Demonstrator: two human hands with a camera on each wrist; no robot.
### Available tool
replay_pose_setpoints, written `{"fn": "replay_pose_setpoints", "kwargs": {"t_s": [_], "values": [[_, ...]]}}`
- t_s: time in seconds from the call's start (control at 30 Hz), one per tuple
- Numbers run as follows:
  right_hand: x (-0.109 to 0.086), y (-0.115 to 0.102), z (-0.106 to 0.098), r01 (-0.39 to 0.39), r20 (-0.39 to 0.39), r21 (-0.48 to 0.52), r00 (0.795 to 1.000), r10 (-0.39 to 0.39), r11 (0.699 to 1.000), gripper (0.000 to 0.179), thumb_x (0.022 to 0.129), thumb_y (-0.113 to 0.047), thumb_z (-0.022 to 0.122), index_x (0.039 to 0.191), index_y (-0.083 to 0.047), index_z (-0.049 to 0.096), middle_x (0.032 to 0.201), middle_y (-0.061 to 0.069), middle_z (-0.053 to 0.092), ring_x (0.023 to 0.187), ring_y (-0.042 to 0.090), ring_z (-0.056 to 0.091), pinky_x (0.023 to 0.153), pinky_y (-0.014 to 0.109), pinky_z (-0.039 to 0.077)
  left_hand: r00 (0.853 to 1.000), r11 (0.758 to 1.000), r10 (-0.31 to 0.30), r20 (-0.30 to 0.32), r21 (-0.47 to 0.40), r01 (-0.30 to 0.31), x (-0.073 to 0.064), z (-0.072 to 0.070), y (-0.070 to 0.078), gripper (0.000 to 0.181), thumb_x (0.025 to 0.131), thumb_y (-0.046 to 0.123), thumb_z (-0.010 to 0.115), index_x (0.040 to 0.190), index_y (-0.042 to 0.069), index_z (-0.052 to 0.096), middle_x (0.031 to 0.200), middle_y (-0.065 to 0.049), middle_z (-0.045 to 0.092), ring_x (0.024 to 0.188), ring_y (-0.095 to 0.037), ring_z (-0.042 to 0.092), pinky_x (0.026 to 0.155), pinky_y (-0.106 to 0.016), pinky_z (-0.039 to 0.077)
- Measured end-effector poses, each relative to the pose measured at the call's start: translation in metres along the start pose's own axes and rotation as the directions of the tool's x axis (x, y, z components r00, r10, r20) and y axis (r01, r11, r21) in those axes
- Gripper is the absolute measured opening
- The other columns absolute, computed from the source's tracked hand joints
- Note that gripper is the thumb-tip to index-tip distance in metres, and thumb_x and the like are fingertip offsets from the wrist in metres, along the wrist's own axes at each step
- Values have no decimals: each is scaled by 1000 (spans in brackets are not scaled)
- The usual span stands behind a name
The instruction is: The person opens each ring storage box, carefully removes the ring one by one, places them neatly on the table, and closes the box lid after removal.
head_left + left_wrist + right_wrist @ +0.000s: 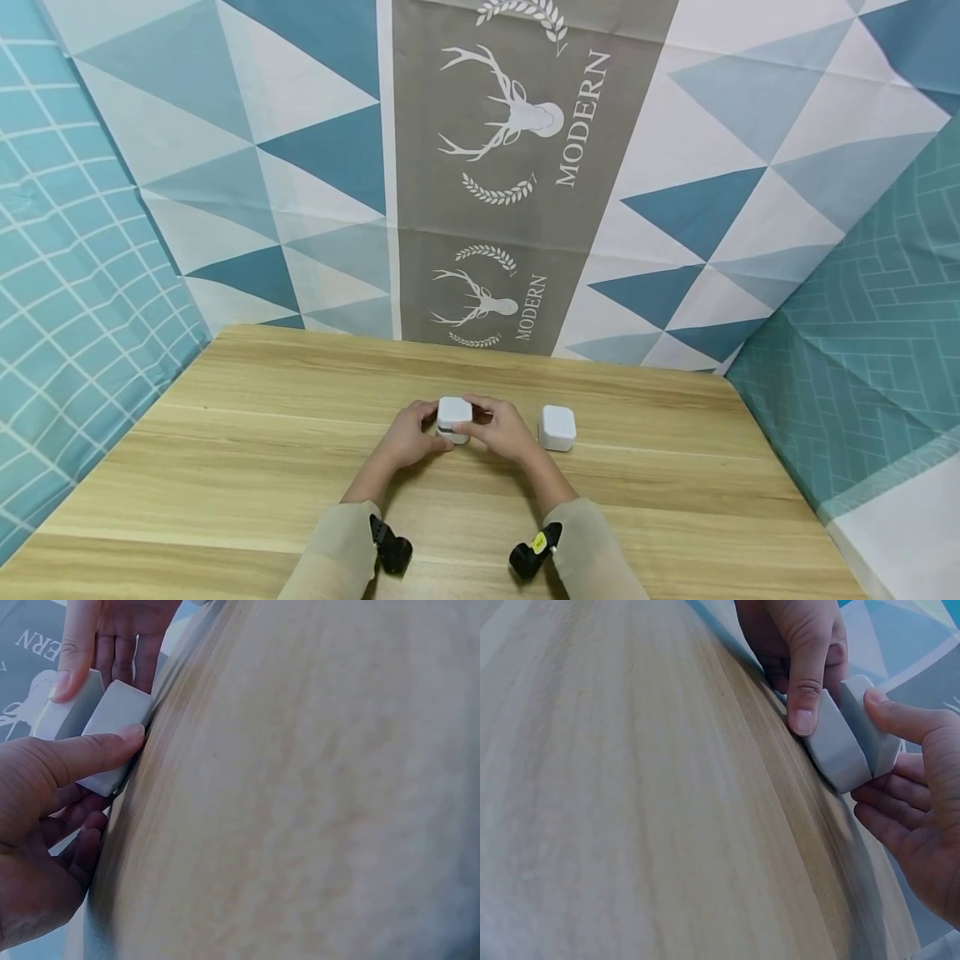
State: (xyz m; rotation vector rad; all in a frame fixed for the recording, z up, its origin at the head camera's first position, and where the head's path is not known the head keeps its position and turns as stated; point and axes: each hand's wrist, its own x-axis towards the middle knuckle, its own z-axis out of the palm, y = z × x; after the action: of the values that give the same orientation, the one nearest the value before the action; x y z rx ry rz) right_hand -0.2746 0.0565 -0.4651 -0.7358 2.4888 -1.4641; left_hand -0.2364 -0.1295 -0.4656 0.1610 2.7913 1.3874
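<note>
A small white box with rounded corners stands in two parts between my hands, near the middle of the wooden table. My left hand (pixel 410 435) grips the lower part (pixel 120 712), its thumb laid along the side and its fingers behind. The upper part (pixel 454 410) is pinched by my right hand (pixel 501 427), thumb on the near side. In the right wrist view the upper part (pixel 874 724) tilts away from the lower part (pixel 840 746). They meet at one end, with a wedge-shaped gap at the other. The inside of the box is hidden.
A second white box (pixel 557 427), closed, stands on the table (pixel 300 483) just right of my right hand. Behind the table hangs a patterned cloth (pixel 480 192) with triangles and deer heads. Tiled-print cloths flank both sides.
</note>
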Motion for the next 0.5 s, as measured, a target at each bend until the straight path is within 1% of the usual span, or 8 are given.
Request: {"fn": "replay_pose_setpoints", "kwargs": {"t_s": [0.2,0.33,0.5], "values": [[1,0,-1,0,4,-3,1000,0,1000,59,82,-35,70,130,-4,55,128,13,59,110,23,61,90,30,52,1000,1000,1,-2,2,-1,1,-1,2,69,72,15,80,131,-3,50,125,-16,56,123,-34,49,105,-49,38],[1,0,-2,-17,5,-5,1000,17,1000,59,82,-35,70,130,-5,55,128,12,59,110,22,61,91,30,52,1000,1000,0,0,1,0,1,0,1,69,72,15,80,131,-3,50,124,-16,56,122,-34,49,104,-49,38],[0,-1,-1,-19,6,-6,1000,20,1000,58,83,-35,70,130,-4,54,127,13,59,109,22,61,90,31,52,1000,1000,-3,-2,1,3,0,0,0,69,72,15,80,131,-3,50,124,-16,56,122,-34,49,104,-49,39]]}}
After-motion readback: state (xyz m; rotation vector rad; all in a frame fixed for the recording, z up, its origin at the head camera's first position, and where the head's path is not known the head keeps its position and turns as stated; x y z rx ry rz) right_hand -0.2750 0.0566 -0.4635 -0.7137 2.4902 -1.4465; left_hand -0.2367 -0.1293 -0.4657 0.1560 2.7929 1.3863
